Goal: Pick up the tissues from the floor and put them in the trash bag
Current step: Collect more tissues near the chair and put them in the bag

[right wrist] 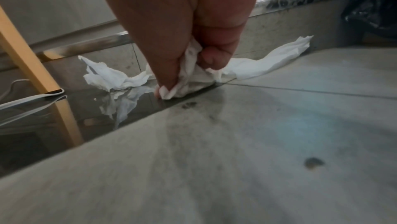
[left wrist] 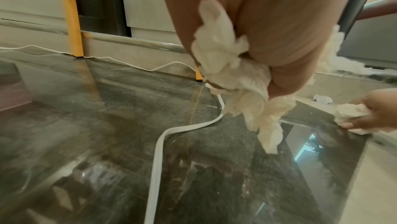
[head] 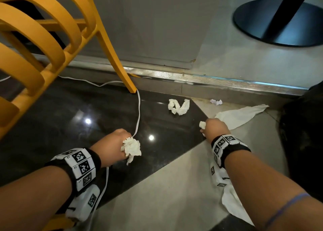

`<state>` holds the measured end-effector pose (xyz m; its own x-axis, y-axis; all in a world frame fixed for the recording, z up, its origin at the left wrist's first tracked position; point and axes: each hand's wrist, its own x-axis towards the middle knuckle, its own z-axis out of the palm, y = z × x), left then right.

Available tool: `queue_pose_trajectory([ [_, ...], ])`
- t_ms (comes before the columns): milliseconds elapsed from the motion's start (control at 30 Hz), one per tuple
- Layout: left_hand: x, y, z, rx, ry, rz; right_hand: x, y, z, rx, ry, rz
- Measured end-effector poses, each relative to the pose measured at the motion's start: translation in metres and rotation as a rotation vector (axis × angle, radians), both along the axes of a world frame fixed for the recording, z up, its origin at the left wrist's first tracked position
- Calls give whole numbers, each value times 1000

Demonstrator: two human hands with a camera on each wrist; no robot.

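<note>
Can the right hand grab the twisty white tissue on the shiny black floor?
Probably yes, but not straight away. Nothing lies between the right hand and the twisted white tissue on the glossy black floor, and it lies just ahead. But that hand already clutches a crumpled white tissue, so its grip is full.

Counting white paper tissues: six in sight. One crumpled wad (head: 132, 147) in the left hand (head: 113, 143), one small scrunched piece (head: 202, 125) in the right hand (head: 215, 127). Four on the floor: a twisted white tissue (head: 178, 106) on the dark tile, a tiny balled scrap (head: 216, 101) by the metal threshold, a long flattened sheet (head: 244, 114) beyond the right hand, another flat sheet (head: 232, 201) under the right forearm. Two hands, two marker-patterned wristbands (head: 82, 168). One yellow slatted chair (head: 43, 38), one white flat cable (head: 139, 112), one black round pedestal base (head: 253, 19), one black plastic trash bag (head: 302, 134).
</note>
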<state>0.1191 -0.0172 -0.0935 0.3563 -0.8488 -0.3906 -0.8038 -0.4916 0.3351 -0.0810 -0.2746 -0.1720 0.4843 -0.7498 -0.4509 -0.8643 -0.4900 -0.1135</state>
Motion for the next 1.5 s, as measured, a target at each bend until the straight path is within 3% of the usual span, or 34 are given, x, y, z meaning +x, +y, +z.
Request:
queue_pose_trajectory([
  [167,1,9,-1,-5,-8,16,14,8,15,-126,-217,64],
  [367,1,35,4,-58,53,33,65,21,18,-39,-471,115],
  [533,-7,65,5,-83,102,60,100,22,5,82,-46,289],
  [600,-14,76,6,-105,131,75,107,20,5,114,16,309],
  [733,-17,84,6,-126,139,75,105,19,14,136,-1,226],
  [833,-13,85,6,-126,134,66,87,6,26,118,-256,-65],
  [900,-11,87,5,-114,140,64,67,-10,31,-30,-398,-202],
  [1000,-10,90,7,-109,161,79,46,-24,27,-107,-291,-288],
  [1133,-8,94,6,-67,187,86,31,-17,4,62,21,-225],
  [1267,-5,93,8,-58,165,74,26,-14,-2,-16,-78,-116],
  [1400,-2,98,14,-50,146,79,22,-31,1,-51,-205,-150],
  [1500,0,108,15,-69,151,96,21,-47,4,-108,-128,-135],
])
